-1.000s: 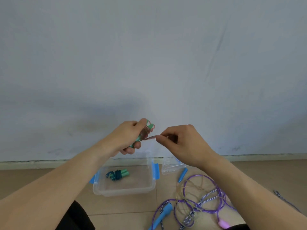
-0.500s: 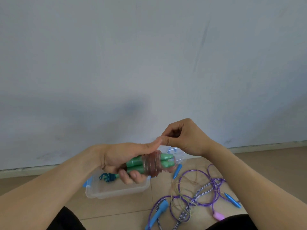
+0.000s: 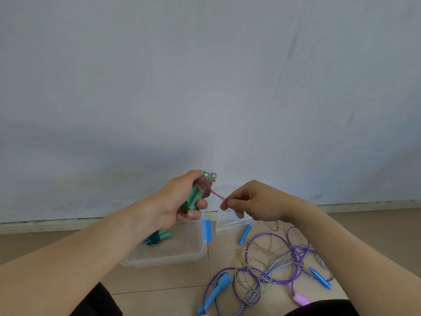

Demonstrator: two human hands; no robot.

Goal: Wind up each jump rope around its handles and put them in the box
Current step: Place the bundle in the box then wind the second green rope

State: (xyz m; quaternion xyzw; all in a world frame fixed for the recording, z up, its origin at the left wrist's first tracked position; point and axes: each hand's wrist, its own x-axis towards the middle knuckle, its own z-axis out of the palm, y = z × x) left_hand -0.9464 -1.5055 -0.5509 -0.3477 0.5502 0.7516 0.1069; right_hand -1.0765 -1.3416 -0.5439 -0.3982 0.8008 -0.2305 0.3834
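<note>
My left hand grips a pair of green handles, held upright and side by side, with pink rope wound around their upper part. A short free length of that pink rope runs right to my right hand, which pinches its end. Below my hands the clear plastic box with blue latches sits on the floor. A wound-up rope with green handles lies inside it, partly hidden by my left forearm.
The box's clear lid lies to the right of the box. A tangle of unwound ropes, purple, striped and thin tan, spreads over the tiled floor at the right with blue handles and a pink handle. A white wall rises behind.
My left hand has swung the green handles from lying level to upright and raised them. My right hand has moved down and right, pulling the pink rope end out taut.
</note>
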